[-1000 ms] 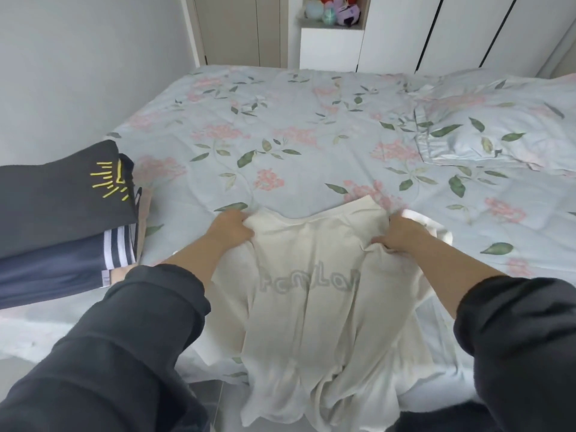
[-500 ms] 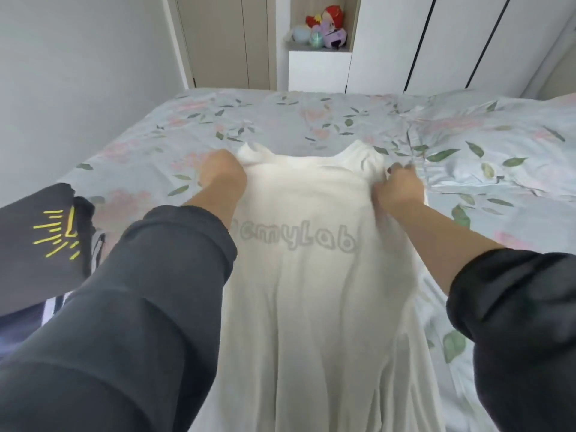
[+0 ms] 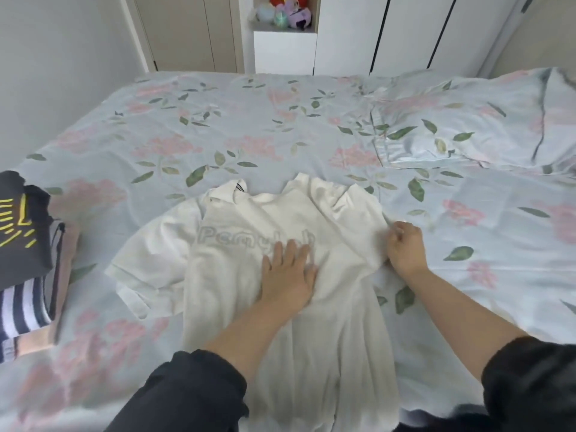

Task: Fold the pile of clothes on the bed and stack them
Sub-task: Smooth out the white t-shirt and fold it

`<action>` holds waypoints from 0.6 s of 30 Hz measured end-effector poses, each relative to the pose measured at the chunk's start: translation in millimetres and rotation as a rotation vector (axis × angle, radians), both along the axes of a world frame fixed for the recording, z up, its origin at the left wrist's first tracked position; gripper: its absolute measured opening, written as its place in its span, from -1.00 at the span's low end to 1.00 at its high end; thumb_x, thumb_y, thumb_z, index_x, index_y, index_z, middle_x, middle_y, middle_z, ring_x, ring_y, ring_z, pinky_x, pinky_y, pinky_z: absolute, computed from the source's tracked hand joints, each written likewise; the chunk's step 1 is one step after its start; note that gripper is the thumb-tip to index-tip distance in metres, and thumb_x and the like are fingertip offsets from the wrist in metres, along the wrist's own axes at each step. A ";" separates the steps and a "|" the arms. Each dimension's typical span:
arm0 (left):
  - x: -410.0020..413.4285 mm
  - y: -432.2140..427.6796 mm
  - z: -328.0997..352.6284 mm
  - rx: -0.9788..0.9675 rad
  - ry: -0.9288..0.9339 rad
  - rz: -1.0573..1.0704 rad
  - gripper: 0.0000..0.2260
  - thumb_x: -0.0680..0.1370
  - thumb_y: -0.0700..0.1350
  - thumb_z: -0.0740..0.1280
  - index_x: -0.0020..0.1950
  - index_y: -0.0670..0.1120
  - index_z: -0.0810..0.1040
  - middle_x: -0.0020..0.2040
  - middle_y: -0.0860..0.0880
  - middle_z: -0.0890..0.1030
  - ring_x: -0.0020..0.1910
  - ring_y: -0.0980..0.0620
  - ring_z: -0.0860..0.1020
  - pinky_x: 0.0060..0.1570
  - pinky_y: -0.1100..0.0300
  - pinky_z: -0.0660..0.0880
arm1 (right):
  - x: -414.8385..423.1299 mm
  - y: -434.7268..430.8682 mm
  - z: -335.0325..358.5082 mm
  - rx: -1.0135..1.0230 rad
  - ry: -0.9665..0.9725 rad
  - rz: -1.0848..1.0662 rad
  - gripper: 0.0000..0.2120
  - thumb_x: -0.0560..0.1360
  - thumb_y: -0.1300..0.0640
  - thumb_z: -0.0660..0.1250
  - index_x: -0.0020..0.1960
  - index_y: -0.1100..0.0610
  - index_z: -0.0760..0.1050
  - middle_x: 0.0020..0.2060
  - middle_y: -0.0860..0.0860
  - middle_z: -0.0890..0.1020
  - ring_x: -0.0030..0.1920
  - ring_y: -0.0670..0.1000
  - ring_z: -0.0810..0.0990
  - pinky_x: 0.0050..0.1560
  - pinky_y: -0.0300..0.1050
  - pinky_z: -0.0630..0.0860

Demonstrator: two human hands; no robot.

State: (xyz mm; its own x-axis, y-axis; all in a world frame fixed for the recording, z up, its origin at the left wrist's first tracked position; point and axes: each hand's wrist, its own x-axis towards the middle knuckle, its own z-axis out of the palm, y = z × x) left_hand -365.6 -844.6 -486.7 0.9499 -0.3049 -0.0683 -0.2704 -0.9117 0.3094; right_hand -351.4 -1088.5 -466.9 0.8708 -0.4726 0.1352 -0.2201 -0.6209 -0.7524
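A cream white T-shirt point(image 3: 237, 275) with grey lettering lies spread on the floral bed point(image 3: 218, 135), collar pointing away from me and its hem hanging over the near edge. My left hand point(image 3: 288, 275) lies flat on the chest of the shirt with straight fingers, pressing it down. My right hand point(image 3: 405, 249) has curled fingers and pinches the shirt's right edge near the sleeve. At the far left a stack of folded clothes point(image 3: 25, 244) sits on the bed, a black piece with yellow marks on top and a striped one below.
A pillow point(image 3: 483, 120) in the same floral cover lies at the back right. Beyond the bed stand white wardrobe doors point(image 3: 405, 32) and a niche with plush toys point(image 3: 286, 14). A wall runs along the left side.
The shirt, held up by both shoulders before, now lies on the bed. My left hand let go and moved onto the chest; my right hand moved to the right edge.
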 end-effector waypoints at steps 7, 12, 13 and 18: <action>-11.1 2.9 -17.2 -0.036 -0.190 0.012 -0.52 0.61 0.07 -0.02 0.54 0.07 0.09 0.57 0.00 0.02 0.54 0.00 -0.08 0.47 -0.01 -0.15 | 12.1 -13.2 19.8 0.770 0.242 -0.195 -0.79 0.54 0.16 0.30 -0.23 0.19 0.37 -0.41 0.10 0.36 -0.46 0.02 0.28 -0.47 -0.14 0.24; -12.1 7.3 -16.9 -0.191 -0.201 0.008 -0.46 0.54 0.15 -0.05 0.50 0.06 0.24 0.55 0.03 0.14 0.54 0.04 0.01 0.47 0.05 -0.12 | 14.6 -10.6 28.5 0.976 0.344 -0.122 -0.91 0.51 0.20 0.34 -0.09 0.16 0.43 -0.35 0.04 0.45 -0.46 -0.06 0.39 -0.49 -0.22 0.46; -12.3 7.6 -16.3 -0.239 -0.207 0.014 -0.46 0.53 0.15 -0.05 0.48 0.05 0.28 0.54 0.03 0.17 0.53 0.04 0.03 0.47 0.07 -0.12 | 15.4 -16.0 35.0 0.989 0.290 -0.154 -0.93 0.52 0.19 0.32 -0.07 0.15 0.43 -0.31 0.03 0.48 -0.38 -0.04 0.45 -0.43 -0.18 0.51; -11.6 6.6 -16.4 -0.300 -0.235 0.032 -0.47 0.53 0.13 -0.01 0.46 0.01 0.34 0.49 0.04 0.28 0.51 0.08 0.12 0.46 0.10 -0.08 | 17.8 -58.2 60.1 0.531 -0.068 -0.370 -0.85 0.53 0.15 0.25 -0.14 0.23 0.47 -0.29 0.06 0.47 -0.16 0.06 0.52 -0.11 -0.02 0.60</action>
